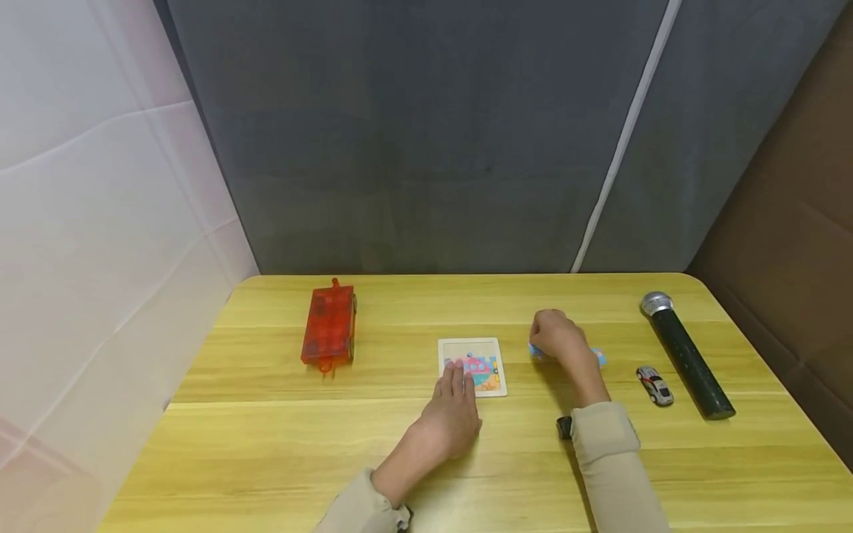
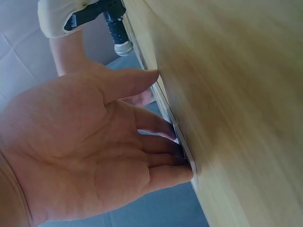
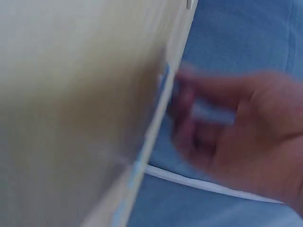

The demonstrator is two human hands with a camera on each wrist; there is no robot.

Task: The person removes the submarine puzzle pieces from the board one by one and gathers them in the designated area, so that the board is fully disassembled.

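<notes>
Left hand point(image 1: 455, 416) rests straight-fingered on a puzzle board point(image 1: 460, 347); right hand point(image 1: 562, 337) curls at blue pieces point(image 1: 598, 357), grip unclear; uneven pressure could skew the board.

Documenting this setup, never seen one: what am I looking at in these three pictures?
No machine: a person's bare left hand and right hand. The wide picture comes from a head camera; the close ones from a camera on each wrist. On the yellow table lie a red toy wagon, a jigsaw tray, blue pieces, a silver toy car and a microphone. The left hand rests on the tray; the right hand is at the blue pieces, but blur hides whether its grip has one.
</notes>
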